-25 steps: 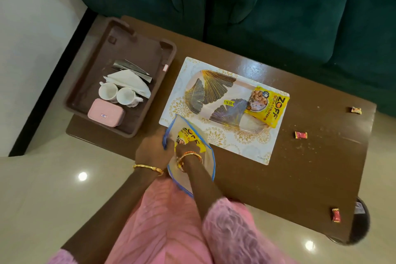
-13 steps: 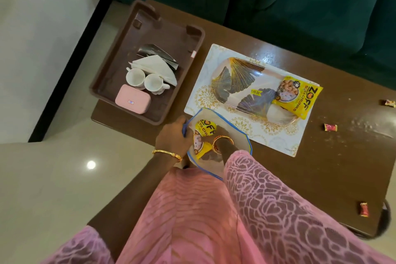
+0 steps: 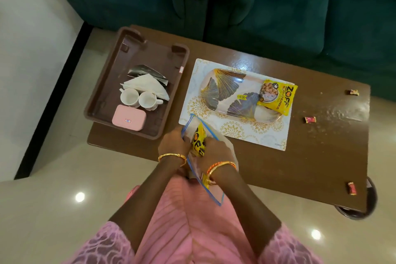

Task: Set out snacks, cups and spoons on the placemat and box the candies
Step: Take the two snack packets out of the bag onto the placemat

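My left hand (image 3: 172, 143) grips the rim of a clear zip bag with a blue edge (image 3: 209, 186) at the table's near edge. My right hand (image 3: 216, 152) is shut on a yellow snack packet (image 3: 199, 141) at the bag's mouth. A second yellow snack packet (image 3: 277, 97) lies on the right end of a leaf-patterned plate (image 3: 222, 92), which rests on the white and gold placemat (image 3: 246, 133). Three wrapped candies (image 3: 310, 119) (image 3: 354, 92) (image 3: 352, 188) lie scattered on the right of the table. Two white cups (image 3: 139, 98) and a pink box (image 3: 129, 117) sit in the brown tray (image 3: 102, 96).
Folded white napkins (image 3: 147, 85) and a dark foil packet (image 3: 147, 72) lie in the tray behind the cups. A green sofa (image 3: 257, 2) runs along the far side of the brown table (image 3: 310, 156). Pale tiled floor lies to the left and near me.
The bag has turned upright and edge-on between my hands, and my right hand has drawn the yellow packet up to its mouth. The head view has shifted.
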Action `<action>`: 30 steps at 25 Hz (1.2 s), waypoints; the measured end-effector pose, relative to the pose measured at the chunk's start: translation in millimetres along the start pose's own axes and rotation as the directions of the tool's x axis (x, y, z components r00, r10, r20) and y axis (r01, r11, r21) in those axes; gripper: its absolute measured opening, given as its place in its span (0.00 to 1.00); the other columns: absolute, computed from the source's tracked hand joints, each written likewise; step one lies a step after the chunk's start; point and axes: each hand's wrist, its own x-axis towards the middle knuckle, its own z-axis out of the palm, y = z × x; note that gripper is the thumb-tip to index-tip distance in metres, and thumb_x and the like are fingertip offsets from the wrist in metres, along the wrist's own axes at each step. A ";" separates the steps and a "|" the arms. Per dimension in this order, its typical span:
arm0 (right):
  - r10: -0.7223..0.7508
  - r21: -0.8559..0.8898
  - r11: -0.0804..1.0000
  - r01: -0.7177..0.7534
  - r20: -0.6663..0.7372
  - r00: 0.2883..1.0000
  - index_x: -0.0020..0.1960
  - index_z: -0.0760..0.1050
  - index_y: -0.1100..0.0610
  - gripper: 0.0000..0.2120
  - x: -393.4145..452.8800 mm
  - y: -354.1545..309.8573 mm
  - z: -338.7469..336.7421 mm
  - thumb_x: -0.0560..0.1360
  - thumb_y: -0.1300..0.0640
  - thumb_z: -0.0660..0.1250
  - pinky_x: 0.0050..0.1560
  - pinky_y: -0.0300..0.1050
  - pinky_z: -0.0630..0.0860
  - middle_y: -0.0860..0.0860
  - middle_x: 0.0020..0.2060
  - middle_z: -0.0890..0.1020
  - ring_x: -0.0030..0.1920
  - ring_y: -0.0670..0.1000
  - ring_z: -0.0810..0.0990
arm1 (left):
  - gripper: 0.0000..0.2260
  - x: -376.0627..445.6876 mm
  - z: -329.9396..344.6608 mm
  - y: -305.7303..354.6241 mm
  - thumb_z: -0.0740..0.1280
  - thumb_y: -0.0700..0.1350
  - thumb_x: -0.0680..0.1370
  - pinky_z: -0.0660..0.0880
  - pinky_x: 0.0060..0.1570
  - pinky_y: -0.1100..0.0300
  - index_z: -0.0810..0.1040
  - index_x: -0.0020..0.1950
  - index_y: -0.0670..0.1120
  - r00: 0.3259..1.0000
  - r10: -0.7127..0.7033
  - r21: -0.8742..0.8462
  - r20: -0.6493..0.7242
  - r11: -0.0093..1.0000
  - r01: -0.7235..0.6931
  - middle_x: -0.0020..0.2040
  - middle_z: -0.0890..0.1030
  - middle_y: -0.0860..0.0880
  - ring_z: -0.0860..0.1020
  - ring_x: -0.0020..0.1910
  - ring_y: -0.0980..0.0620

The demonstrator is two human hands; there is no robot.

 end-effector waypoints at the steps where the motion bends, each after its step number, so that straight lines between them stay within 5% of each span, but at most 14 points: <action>1: -0.040 0.042 0.998 0.042 -0.051 0.998 0.50 0.72 0.57 0.14 -13.9 -0.4 -11.5 0.70 0.49 0.67 0.44 0.47 0.72 0.58 0.46 0.81 0.50 0.62 0.78 | 0.10 2.6 -2.0 0.0 0.62 0.41 0.74 0.74 0.46 0.46 0.75 0.54 0.40 1.000 -0.002 -0.013 0.027 1.000 0.003 0.51 0.80 0.34 0.77 0.51 0.33; 3: -0.063 0.229 0.970 0.088 -0.117 0.991 0.39 0.68 0.51 0.09 -29.8 6.3 -39.1 0.68 0.53 0.68 0.34 0.43 0.65 0.52 0.35 0.77 0.40 0.61 0.76 | 0.09 6.3 -5.6 2.1 0.63 0.41 0.74 0.74 0.46 0.47 0.74 0.51 0.37 0.995 0.031 -0.023 0.093 0.999 -0.029 0.50 0.80 0.34 0.77 0.51 0.33; 5: -0.027 0.461 0.881 0.109 -0.182 0.983 0.36 0.64 0.51 0.14 -22.8 22.7 -65.3 0.66 0.64 0.69 0.31 0.44 0.66 0.51 0.31 0.74 0.35 0.56 0.73 | 0.09 7.6 -10.7 9.7 0.64 0.41 0.74 0.72 0.44 0.49 0.73 0.50 0.37 0.989 0.074 -0.056 0.127 0.996 -0.067 0.48 0.80 0.33 0.77 0.49 0.33; 9: -0.007 0.906 0.417 0.067 -0.071 0.997 0.53 0.70 0.52 0.26 7.9 67.5 -95.6 0.65 0.78 0.68 0.44 0.53 0.78 0.54 0.42 0.81 0.42 0.53 0.80 | 0.19 7.5 -15.6 34.5 0.64 0.41 0.75 0.75 0.45 0.52 0.66 0.66 0.43 0.982 0.140 -0.213 0.124 0.971 -0.112 0.47 0.82 0.35 0.80 0.46 0.36; 12: -0.100 0.963 0.269 -0.015 0.043 0.994 0.56 0.73 0.49 0.26 27.5 96.2 -97.7 0.68 0.76 0.65 0.40 0.47 0.81 0.51 0.44 0.83 0.44 0.51 0.82 | 0.32 4.8 -14.0 54.7 0.58 0.40 0.79 0.81 0.38 0.52 0.42 0.75 0.56 0.917 0.303 -0.259 0.259 0.937 -0.236 0.39 0.83 0.40 0.82 0.31 0.44; 13: -0.126 0.974 0.221 -0.042 0.071 0.989 0.56 0.74 0.50 0.24 32.3 105.0 -97.4 0.69 0.76 0.64 0.38 0.46 0.81 0.50 0.43 0.84 0.43 0.51 0.83 | 0.32 5.1 -14.4 60.6 0.56 0.39 0.79 0.81 0.35 0.55 0.41 0.74 0.59 0.889 0.347 -0.230 0.298 0.930 -0.286 0.38 0.83 0.42 0.81 0.28 0.48; 17: -0.207 0.987 0.008 -0.163 0.162 0.965 0.59 0.74 0.52 0.18 42.2 134.3 -97.4 0.72 0.65 0.63 0.39 0.48 0.82 0.49 0.43 0.86 0.42 0.52 0.85 | 0.23 9.9 -15.4 90.0 0.52 0.36 0.79 0.75 0.25 0.67 0.62 0.68 0.61 0.860 0.348 -0.318 0.375 0.919 -0.233 0.37 0.82 0.48 0.78 0.22 0.57; 20: -0.203 0.982 0.062 -0.178 0.187 0.961 0.63 0.73 0.51 0.20 51.0 143.9 -99.3 0.72 0.51 0.67 0.44 0.54 0.82 0.52 0.49 0.85 0.48 0.55 0.84 | 0.17 10.9 -8.1 108.4 0.57 0.38 0.78 0.74 0.26 0.63 0.70 0.53 0.61 0.865 0.336 -0.387 0.372 0.903 -0.185 0.37 0.81 0.52 0.79 0.23 0.57; 25: -0.109 0.999 -0.027 -0.038 0.035 0.993 0.63 0.73 0.54 0.15 61.4 156.6 -97.6 0.76 0.59 0.64 0.48 0.57 0.79 0.57 0.56 0.80 0.54 0.59 0.80 | 0.06 7.6 10.5 121.3 0.64 0.50 0.77 0.73 0.28 0.64 0.78 0.42 0.53 0.928 0.220 -0.503 0.300 0.863 -0.041 0.38 0.83 0.52 0.81 0.26 0.57; 30: -0.038 0.999 -0.024 0.043 -0.044 0.998 0.59 0.76 0.58 0.14 64.6 169.9 -101.2 0.74 0.64 0.66 0.51 0.57 0.79 0.57 0.53 0.81 0.54 0.59 0.80 | 0.03 14.8 29.4 135.4 0.71 0.44 0.73 0.71 0.24 0.72 0.81 0.39 0.46 0.974 0.159 -0.515 0.164 0.856 -0.053 0.33 0.81 0.50 0.77 0.21 0.60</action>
